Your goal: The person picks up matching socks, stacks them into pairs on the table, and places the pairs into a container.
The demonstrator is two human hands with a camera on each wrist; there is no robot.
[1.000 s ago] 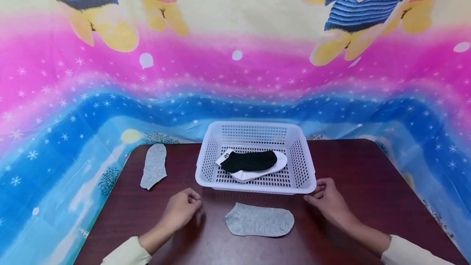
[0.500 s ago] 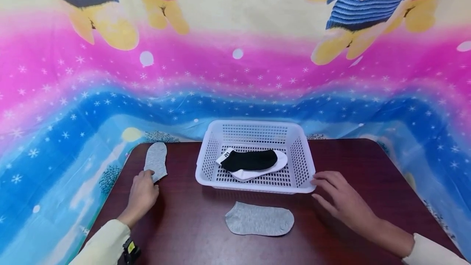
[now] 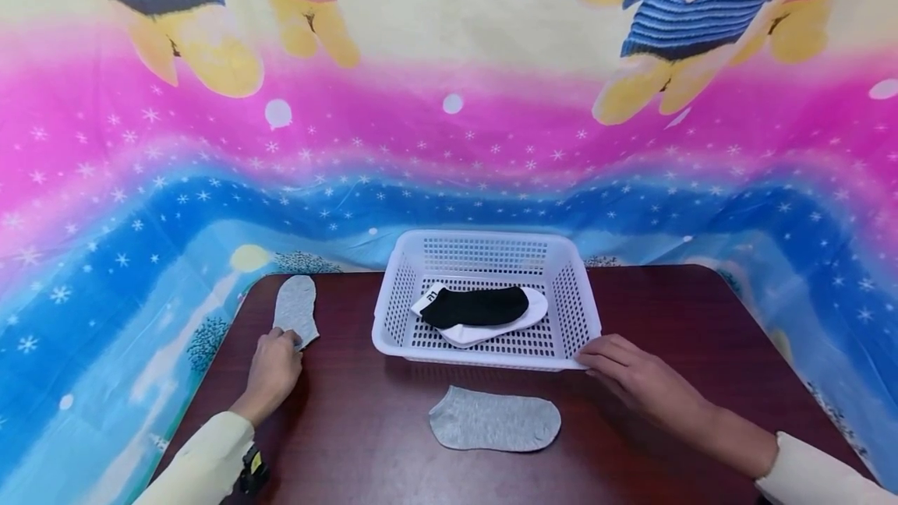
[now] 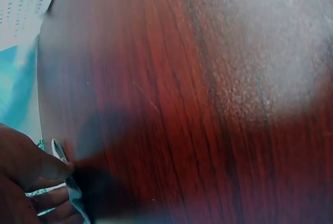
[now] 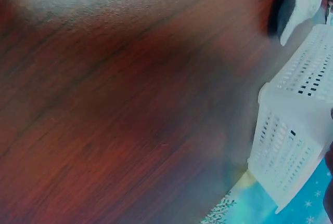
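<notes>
My left hand [image 3: 273, 369] pinches the cuff end of a light grey ankle sock [image 3: 296, 310] lying at the left of the table. From the left wrist, that sock's edge [image 4: 75, 195] shows between the thumb and the fingers. At the front right corner of a white plastic basket [image 3: 484, 358], my right hand [image 3: 645, 384] grips the rim; its thumb is hidden. A black sock [image 3: 477, 307] lies on a white sock [image 3: 536, 309] inside the basket. In front of it, a second grey ankle sock [image 3: 495, 419] lies flat.
The dark red-brown wooden table [image 3: 365, 458] has rounded far corners. Behind and beside it hangs a patterned cloth [image 3: 449, 162] in pink and blue. A black strap device [image 3: 254, 470] sits at the left sleeve.
My left hand has moved left from beside the basket to the far grey sock and taken hold of it. The right hand opened off the basket corner, then closed on it again.
</notes>
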